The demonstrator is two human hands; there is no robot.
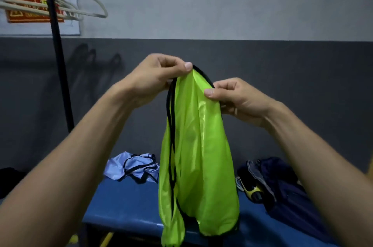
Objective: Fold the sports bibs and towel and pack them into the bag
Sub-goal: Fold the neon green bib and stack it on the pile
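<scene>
Pinching the black-trimmed top edge of one shiny neon-green mesh bib (198, 156), the left hand (155, 77) and right hand (232, 97) held it up close together, so it hung over the bench. One crumpled pale-blue bib with black trim (131, 168) lay on the blue bench (125, 206) behind. At the right sat one dark navy fabric bag (286, 190), open, with something yellow and black inside, couldn't tell what. Grey two-tone wall (222, 15), a black pole (58, 61) and several white wire hangers (60, 0) up left.
</scene>
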